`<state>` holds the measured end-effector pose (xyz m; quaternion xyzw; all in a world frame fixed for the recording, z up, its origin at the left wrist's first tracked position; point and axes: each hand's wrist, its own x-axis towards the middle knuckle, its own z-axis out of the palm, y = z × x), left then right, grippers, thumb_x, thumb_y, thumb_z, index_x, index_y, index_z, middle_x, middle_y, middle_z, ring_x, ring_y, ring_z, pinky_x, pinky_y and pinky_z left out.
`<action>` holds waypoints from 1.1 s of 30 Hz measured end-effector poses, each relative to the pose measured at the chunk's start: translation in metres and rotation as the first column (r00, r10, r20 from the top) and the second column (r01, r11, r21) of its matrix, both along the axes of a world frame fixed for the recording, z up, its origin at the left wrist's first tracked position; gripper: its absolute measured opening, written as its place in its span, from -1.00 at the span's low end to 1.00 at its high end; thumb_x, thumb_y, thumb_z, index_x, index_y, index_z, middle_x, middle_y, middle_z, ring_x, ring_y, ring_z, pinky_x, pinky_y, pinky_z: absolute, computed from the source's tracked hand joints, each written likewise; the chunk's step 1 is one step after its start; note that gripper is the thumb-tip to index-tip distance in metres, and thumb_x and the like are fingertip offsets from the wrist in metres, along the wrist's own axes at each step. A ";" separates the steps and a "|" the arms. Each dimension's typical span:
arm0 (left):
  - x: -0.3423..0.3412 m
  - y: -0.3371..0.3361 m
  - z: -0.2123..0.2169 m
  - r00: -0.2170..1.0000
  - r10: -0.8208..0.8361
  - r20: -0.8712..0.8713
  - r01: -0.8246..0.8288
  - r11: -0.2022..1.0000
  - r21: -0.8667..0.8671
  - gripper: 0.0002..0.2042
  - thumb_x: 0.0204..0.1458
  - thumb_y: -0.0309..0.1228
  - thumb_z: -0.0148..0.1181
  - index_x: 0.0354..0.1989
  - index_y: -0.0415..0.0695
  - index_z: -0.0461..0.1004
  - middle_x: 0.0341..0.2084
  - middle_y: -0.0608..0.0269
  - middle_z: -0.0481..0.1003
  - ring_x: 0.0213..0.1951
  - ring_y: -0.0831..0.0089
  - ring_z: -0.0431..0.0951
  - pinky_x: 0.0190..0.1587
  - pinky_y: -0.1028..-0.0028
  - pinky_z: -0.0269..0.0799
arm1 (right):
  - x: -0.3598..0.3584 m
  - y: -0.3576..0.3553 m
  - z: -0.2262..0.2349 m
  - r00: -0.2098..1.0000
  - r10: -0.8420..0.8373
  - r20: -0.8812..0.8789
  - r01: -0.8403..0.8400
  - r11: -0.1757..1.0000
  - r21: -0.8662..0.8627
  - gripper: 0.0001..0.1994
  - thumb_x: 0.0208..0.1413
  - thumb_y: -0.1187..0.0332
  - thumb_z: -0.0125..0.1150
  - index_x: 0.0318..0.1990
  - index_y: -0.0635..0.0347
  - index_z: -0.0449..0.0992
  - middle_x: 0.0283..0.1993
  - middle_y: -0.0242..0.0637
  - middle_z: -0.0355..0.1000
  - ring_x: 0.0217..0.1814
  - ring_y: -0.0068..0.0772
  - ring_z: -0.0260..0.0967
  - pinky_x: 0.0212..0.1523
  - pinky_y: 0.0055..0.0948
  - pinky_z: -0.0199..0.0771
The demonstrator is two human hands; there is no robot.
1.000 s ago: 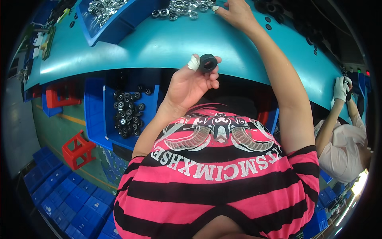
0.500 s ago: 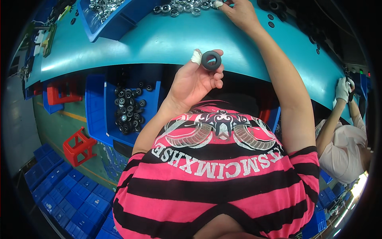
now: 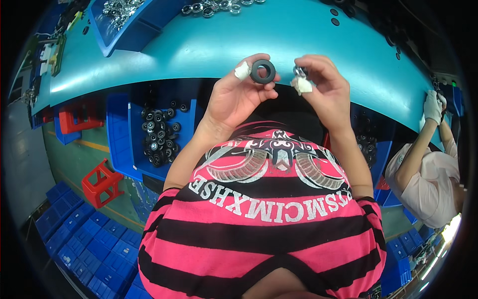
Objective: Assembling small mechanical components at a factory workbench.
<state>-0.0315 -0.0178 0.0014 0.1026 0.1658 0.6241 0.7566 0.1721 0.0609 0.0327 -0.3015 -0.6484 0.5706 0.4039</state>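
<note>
Between the thumb and fingers of my left hand point(image 3: 230, 97) is a black rubber tyre point(image 3: 270, 78), its round hole turned toward me. White wrapping covers the thumb tip. Just right of it, my right hand point(image 3: 328, 89) pinches a small shiny chrome wheel hub point(image 3: 299, 71), partly hidden by the fingers; that thumb is wrapped in white too. A short gap separates tyre and hub. Both hands are raised over the near edge of the turquoise table point(image 3: 209, 55).
Chrome hubs point(image 3: 208, 11) lie along the table's far side, with more in a blue bin point(image 3: 144, 30) at the far left. Dark tyres point(image 3: 334, 22) are at the far right. Below the table, blue crates hold assembled wheels point(image 3: 159, 137). A gloved co-worker point(image 3: 432, 107) works at right.
My right hand has come back from the far hubs toward my left hand, now with a chrome hub in its fingers. My left hand still holds the tyre, slightly shifted.
</note>
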 end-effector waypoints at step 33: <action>0.028 -0.002 0.006 0.960 0.025 -0.277 -0.041 0.998 -0.053 -0.54 0.20 -0.37 0.25 0.22 -0.30 0.35 -0.01 0.11 0.52 0.03 0.40 0.52 0.16 0.31 0.42 | -0.004 -0.022 0.018 0.945 -0.193 0.265 0.101 0.941 0.323 -0.68 -0.15 0.54 0.43 -0.15 0.19 0.60 -0.18 -0.28 0.51 -0.34 -0.46 0.54 -0.31 -0.52 0.57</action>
